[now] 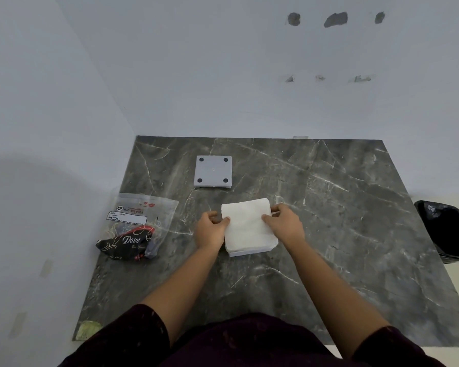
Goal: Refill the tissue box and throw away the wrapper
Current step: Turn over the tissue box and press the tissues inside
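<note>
A white stack of tissues (247,223) sits in the middle of the dark marble table (329,221), resting in or on a pale grey box whose front edge (249,252) just shows beneath it. My left hand (211,230) grips the stack's left side and my right hand (282,225) grips its right side, thumbs on top. Farther back lies a grey square panel (213,171) with four dark round feet facing up. The emptied plastic tissue wrapper (137,226), clear with black and red print, lies crumpled at the table's left edge.
A black-lined waste bin (447,230) stands on the floor off the table's right edge. White walls close the left side and the back. A yellowish sticker (89,330) marks the near left corner of the table.
</note>
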